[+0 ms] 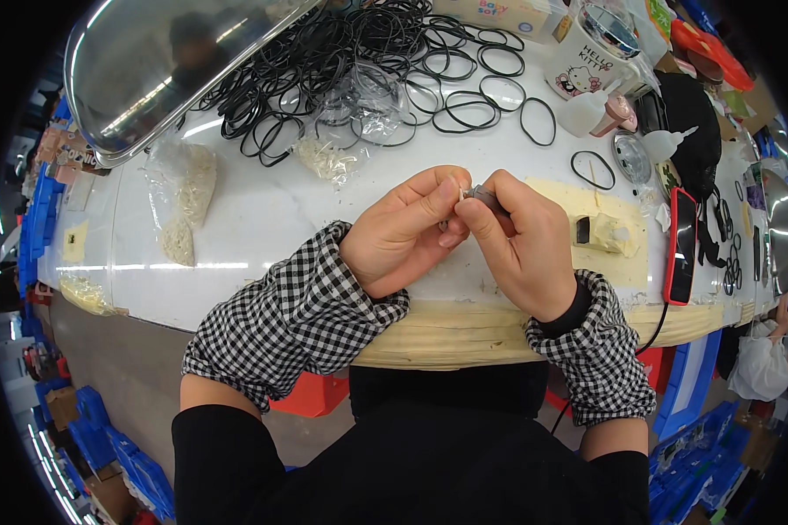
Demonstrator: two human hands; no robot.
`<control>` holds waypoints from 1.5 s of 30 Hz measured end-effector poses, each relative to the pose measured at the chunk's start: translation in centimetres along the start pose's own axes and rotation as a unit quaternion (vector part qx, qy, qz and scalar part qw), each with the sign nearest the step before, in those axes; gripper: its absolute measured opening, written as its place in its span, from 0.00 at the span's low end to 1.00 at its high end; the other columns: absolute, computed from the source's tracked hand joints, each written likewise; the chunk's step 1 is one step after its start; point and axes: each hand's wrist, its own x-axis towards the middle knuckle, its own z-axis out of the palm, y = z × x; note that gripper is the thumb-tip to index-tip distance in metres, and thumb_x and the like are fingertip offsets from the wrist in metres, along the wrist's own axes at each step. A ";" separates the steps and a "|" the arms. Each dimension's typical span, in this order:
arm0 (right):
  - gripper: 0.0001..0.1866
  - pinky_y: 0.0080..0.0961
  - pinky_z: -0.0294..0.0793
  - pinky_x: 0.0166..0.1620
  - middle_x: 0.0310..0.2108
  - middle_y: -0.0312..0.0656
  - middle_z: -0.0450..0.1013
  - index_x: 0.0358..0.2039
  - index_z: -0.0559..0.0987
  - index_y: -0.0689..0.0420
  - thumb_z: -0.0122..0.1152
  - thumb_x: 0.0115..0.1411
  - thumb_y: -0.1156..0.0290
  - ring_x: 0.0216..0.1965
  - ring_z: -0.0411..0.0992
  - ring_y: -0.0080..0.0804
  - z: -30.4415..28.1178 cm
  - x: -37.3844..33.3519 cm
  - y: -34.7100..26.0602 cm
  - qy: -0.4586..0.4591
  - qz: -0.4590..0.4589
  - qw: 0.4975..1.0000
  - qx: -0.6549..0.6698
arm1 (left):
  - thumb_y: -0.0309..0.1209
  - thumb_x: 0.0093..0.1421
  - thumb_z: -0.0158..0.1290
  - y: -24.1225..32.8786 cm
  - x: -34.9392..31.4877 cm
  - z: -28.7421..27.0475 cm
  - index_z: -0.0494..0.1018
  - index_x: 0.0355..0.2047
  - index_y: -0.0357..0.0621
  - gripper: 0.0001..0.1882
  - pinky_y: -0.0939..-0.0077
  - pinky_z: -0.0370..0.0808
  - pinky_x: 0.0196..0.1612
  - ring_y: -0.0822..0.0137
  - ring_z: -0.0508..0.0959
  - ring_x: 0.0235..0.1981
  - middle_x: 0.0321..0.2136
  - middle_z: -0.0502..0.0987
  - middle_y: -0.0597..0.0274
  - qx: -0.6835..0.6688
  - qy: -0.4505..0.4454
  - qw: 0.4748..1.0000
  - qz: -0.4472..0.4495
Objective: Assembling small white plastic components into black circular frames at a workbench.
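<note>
Both of my hands meet above the near middle of the white table (280, 236). My right hand (538, 241) is closed around a small dark grey part (490, 199), most of it hidden by the fingers. At the end of that part, the thumb and forefinger of my left hand (398, 227) pinch a tiny pale piece (461, 192), too small to name. Just beyond my left hand lies a clear bag of small whitish pieces (324, 162). A second such bag (197, 188) rests farther left. Yellow tape (617, 267) covers the tabletop beside my right hand, with a small taped block (613, 234) on it.
Black rubber rings (324, 52) are heaped at the back, with loose ones spread rightward. A shiny metal tray (184, 70) stands at the far left. A white cup (578, 66) and a red-cased phone (681, 249) with a cable are to the right. Yellow padding (446, 337) lines the near edge.
</note>
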 end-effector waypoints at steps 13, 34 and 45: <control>0.17 0.26 0.62 0.20 0.16 0.40 0.66 0.20 0.68 0.58 0.58 0.56 0.59 0.17 0.66 0.35 0.3 0.0 0.1 0.010 -0.018 1.000 -0.017 | 0.41 0.66 0.38 -0.1 0.1 -0.1 0.64 0.37 0.45 0.13 0.83 0.62 0.39 0.78 0.60 0.27 0.26 0.63 0.71 0.002 -0.014 1.000 0.006; 0.15 0.27 0.62 0.20 0.16 0.40 0.65 0.21 0.67 0.58 0.59 0.55 0.61 0.17 0.66 0.35 0.3 -0.1 -0.1 0.025 -0.037 0.998 -0.032 | 0.40 0.66 0.39 -0.1 0.1 -0.2 0.64 0.37 0.44 0.13 0.83 0.62 0.39 0.79 0.60 0.26 0.29 0.65 0.69 0.002 -0.026 1.000 0.007; 0.14 0.25 0.61 0.19 0.14 0.39 0.65 0.21 0.70 0.59 0.59 0.55 0.64 0.14 0.63 0.31 -0.2 0.1 -0.2 -0.026 -0.010 0.997 0.066 | 0.35 0.66 0.41 0.0 0.1 -0.4 0.67 0.37 0.43 0.10 0.85 0.64 0.38 0.78 0.64 0.30 0.28 0.66 0.70 -0.044 -0.036 0.998 0.010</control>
